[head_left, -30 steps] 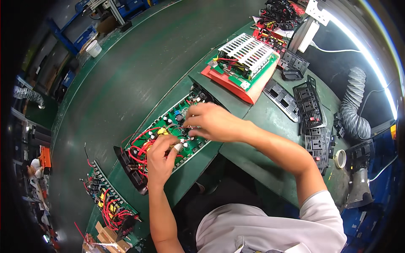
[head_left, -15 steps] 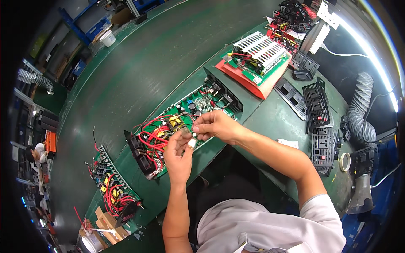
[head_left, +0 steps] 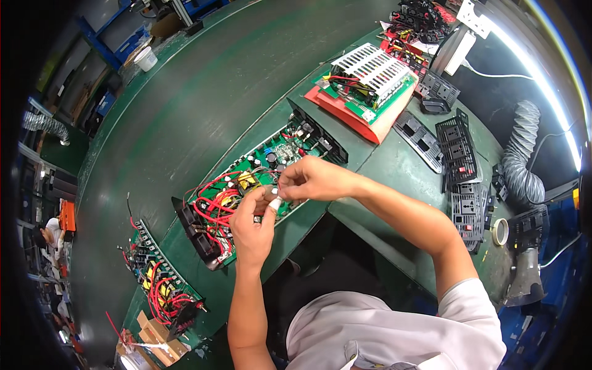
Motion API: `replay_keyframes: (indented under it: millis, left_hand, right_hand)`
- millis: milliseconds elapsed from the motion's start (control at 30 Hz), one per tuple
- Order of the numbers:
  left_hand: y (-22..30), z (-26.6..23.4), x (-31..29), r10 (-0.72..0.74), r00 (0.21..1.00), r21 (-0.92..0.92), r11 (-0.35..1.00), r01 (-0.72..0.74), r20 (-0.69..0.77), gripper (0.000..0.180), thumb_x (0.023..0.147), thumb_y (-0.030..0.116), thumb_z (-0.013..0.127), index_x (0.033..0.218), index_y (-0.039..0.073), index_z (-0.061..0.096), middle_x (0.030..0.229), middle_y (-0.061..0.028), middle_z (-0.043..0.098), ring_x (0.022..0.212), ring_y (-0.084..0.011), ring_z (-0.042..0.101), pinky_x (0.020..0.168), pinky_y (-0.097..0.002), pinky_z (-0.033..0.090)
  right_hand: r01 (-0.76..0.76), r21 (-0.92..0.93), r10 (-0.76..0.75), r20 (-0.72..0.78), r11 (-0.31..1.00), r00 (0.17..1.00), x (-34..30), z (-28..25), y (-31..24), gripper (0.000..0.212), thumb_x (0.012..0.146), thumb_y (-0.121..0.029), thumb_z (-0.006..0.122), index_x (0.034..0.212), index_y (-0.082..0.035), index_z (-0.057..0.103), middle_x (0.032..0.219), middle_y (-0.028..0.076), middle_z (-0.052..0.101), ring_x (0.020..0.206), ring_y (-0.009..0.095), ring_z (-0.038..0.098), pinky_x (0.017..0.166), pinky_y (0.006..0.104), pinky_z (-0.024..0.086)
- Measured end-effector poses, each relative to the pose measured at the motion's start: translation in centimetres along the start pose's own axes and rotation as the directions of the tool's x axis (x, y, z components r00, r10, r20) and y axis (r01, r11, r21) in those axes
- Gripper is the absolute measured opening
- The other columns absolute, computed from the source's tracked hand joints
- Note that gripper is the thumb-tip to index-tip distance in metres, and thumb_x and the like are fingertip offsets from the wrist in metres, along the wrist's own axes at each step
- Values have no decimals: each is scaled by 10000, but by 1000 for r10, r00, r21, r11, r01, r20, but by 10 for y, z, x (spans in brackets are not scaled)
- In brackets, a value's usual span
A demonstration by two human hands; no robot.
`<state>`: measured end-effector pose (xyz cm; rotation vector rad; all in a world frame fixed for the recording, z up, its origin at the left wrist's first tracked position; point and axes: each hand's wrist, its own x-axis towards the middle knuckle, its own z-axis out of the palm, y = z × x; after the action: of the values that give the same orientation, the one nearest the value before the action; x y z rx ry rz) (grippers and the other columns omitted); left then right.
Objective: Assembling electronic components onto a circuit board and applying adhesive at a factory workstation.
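My left hand [head_left: 251,228] and my right hand [head_left: 311,180] meet fingertip to fingertip over the near edge of a green circuit board [head_left: 280,154]. The left fingers are closed in a pinch, with a white wrap [head_left: 275,203] on the thumb. A tiny white piece [head_left: 274,191] shows between the two hands, its kind too small to tell. A thin wire [head_left: 279,184] runs up to my right fingertips, which are pinched on it. The board carries red wires [head_left: 206,209], yellow-wrapped parts and capacitors. Black end panels [head_left: 196,231] stand at its two ends.
A second wired board [head_left: 161,274] lies at the left, above an open cardboard box [head_left: 157,338]. Right of the hands, a board under a slotted metal cover [head_left: 373,68] rests on a red block [head_left: 345,114]. Black socket panels [head_left: 456,154] and a tape roll [head_left: 500,232] lie farther right.
My fingertips have drawn closer together, the right hand's now touching or nearly touching the left's. The whole view has shifted slightly; the board stays in place beneath my hands.
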<state>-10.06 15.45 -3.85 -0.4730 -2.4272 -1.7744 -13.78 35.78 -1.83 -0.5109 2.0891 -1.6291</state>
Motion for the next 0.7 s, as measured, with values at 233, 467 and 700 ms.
replay_keyframes:
  millis: [233, 467, 700]
  left_hand:
    - [9, 7, 28, 276, 923, 496, 781, -379, 269, 389, 758, 56, 714, 1142, 58, 652, 1127, -141, 561, 1043, -331, 541, 893, -441, 445]
    - [-7, 20, 31, 203, 944, 568, 758, -320, 261, 406, 753, 17, 691, 1154, 54, 635, 1149, -139, 557, 1021, -336, 560, 868, -437, 465]
    - [-24, 21, 23, 270, 942, 583, 740, -336, 200, 343, 761, 16, 673, 1103, 2, 644, 1124, -144, 601, 945, -333, 610, 825, -421, 498]
  right_hand:
    - [173, -647, -384, -200, 743, 901, 17, -27, 12, 125, 842, -104, 646, 887, 13, 640, 814, 158, 634, 706, 327, 624, 652, 418, 499]
    - [185, -856, -392, -23, 484, 919, 17, -26, 38, 93, 797, -109, 638, 807, -17, 625, 1006, 103, 544, 954, 263, 549, 772, 378, 440]
    - [199, -845, -352, 14, 496, 936, 14, -28, 39, 111, 818, -122, 620, 849, -20, 653, 1071, 117, 544, 1007, 257, 532, 821, 374, 417]
